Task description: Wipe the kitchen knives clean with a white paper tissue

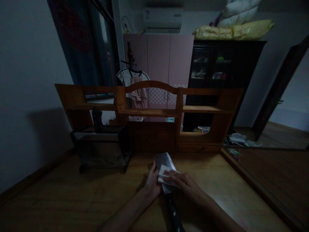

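A cleaver (166, 160) with a broad metal blade and a dark riveted handle is in front of me, its handle toward my body. My left hand (153, 181) grips the blade along its left edge, thumb up at the side. With my right hand (182, 180) I press a folded white cloth or tissue (163, 176) flat on the blade's face. The right fingers lie over the cloth; the part of the blade under it is hidden. The handle is held by neither hand.
Under my hands is a wooden tabletop (116, 193) with a raised right edge. A wooden shelf unit (149, 112) stands along its back. At the left sits a dark rack (101, 148) with a black object (97, 119) on top. Wardrobes and an open door are beyond.
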### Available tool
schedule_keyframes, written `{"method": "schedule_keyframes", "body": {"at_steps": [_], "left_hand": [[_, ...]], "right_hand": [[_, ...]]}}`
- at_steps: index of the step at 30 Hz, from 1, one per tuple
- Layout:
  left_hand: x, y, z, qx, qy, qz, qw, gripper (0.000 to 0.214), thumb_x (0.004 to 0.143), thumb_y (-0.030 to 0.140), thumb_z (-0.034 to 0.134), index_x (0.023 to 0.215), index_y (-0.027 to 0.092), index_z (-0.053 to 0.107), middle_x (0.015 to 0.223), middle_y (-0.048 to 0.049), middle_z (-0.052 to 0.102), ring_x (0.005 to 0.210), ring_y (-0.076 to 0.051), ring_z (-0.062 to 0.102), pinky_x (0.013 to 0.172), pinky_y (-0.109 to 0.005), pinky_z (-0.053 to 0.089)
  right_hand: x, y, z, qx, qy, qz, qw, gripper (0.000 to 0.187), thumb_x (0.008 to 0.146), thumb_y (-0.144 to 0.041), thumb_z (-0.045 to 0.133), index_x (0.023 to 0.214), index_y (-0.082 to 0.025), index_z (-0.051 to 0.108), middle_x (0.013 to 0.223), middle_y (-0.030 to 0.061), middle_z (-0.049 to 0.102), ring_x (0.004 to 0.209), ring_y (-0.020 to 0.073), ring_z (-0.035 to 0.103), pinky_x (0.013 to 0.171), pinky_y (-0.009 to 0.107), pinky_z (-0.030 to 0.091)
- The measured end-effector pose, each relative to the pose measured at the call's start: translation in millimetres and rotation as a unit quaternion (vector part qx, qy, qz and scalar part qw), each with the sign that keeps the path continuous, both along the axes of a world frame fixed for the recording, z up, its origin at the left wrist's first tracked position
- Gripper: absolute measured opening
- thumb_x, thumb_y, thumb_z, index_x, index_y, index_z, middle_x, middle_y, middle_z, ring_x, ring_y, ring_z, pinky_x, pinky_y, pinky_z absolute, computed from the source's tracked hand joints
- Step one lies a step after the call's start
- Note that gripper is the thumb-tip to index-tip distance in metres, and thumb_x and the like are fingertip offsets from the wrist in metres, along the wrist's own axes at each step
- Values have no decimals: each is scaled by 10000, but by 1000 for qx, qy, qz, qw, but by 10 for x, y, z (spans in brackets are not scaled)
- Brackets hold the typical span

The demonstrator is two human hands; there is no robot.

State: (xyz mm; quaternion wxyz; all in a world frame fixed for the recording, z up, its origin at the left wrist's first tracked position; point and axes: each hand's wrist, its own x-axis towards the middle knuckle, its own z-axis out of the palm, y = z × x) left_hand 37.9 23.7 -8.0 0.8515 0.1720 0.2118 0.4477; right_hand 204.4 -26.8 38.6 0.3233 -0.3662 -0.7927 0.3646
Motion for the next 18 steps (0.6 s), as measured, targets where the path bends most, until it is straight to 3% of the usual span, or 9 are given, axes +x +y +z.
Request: {"method": "schedule_keyframes", "body": {"at_steps": [4,8,12,18], "left_hand": [[-14,27,-34,-25,13,3,1000,554,845,600,438,788,79,621,669,-121,651,598,-220,638,598,-303,474],[-22,38,-36,-37,-19,-11,999,558,838,605,454,798,75,623,621,-88,634,466,-145,575,488,-233,418],[-18,9,10,-22,-46,-5,999,562,843,593,458,948,72,641,774,-127,680,695,-220,655,698,-313,476],[-22,-31,39,44,-56,-59,996,675,859,617,387,1272,102,524,1064,-168,664,996,-300,618,929,-421,390]], "right_hand": [[-130,-58,10,77,-79,40,993,395,980,-402,312,1340,-312,449,1430,-4,422,1350,197,329,1134,437,217],[-147,-64,48,112,-149,41,982,409,995,-377,260,1386,-331,371,1476,-23,338,1388,177,236,1160,432,150],[-99,-1,24,131,-178,27,975,426,995,-387,251,1417,-342,295,1504,-49,268,1407,179,168,1166,442,118],[11,125,-76,152,-197,-34,968,467,990,-412,258,1447,-342,191,1534,-70,157,1421,180,75,1171,446,72]]}}
